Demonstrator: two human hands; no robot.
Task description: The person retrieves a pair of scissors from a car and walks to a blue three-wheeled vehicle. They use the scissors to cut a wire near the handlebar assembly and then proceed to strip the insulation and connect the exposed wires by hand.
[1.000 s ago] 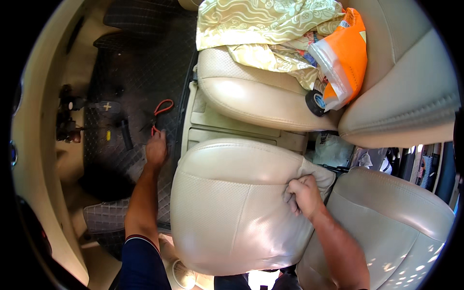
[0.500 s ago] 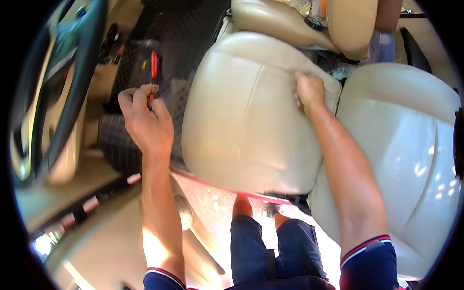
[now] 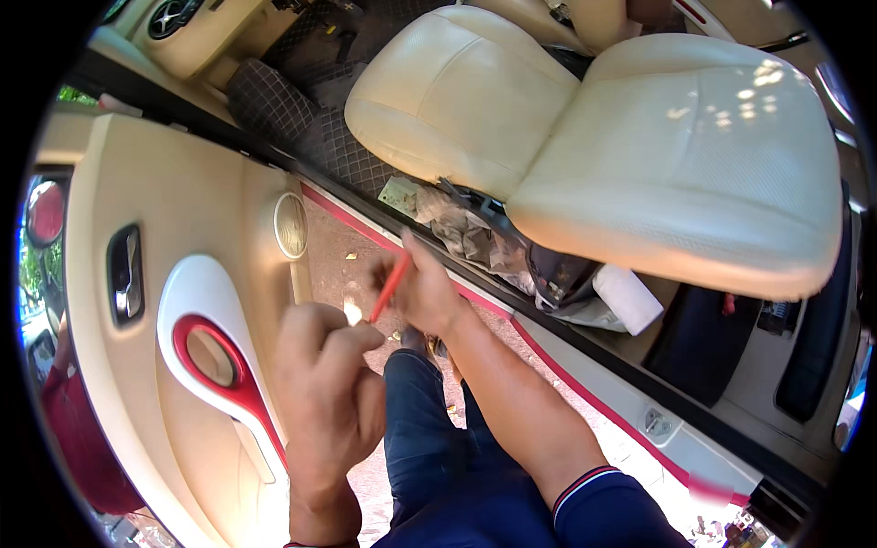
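Note:
My left hand (image 3: 333, 384) is closed on a red tool (image 3: 393, 283) at the lower middle, its fingers curled and slightly blurred. My right hand (image 3: 425, 288) is just beside it at the tool's upper part, thumb raised; motion blurs its fingers, so their grip is unclear. Both hands are outside the car, over my legs, between the open door (image 3: 128, 384) and the cream seat (image 3: 457, 100).
A second seat section (image 3: 667, 164) adjoins the first. Crumpled cloths (image 3: 466, 228) and a white roll (image 3: 626, 297) lie beneath, along the sill (image 3: 585, 365). A quilted mat (image 3: 347, 155) covers the footwell. Someone in red (image 3: 82, 429) shows at the far left edge.
My left hand brought the red tool up from the floor and out of the car. My right hand left the seat cushion and joined it. The view swung back toward the door and my legs.

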